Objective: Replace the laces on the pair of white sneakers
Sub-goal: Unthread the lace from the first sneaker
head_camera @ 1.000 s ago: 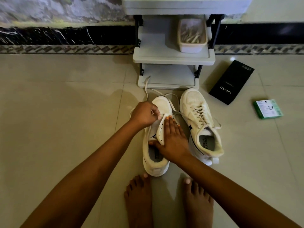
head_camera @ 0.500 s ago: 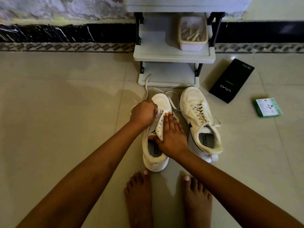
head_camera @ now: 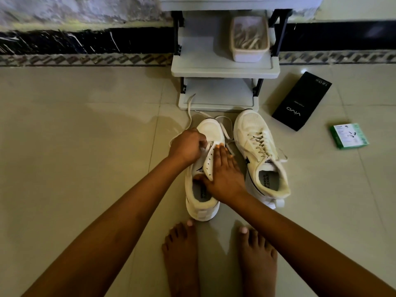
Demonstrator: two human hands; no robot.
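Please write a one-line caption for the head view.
Left hand pulls lace on left sneaker; right hand steadies it.

Both arms are bare from the lower edge of the view down to the wrists, with no sleeve, watch, bracelet or ring showing on either. The left hand (head_camera: 188,146) and the right hand (head_camera: 225,179) wear no gloves, and the right hand's fingertips (head_camera: 219,146) show pale, light-coloured nails. Both feet, the left foot (head_camera: 182,254) and the right foot (head_camera: 258,258), are bare too, each big toe with a pale nail.
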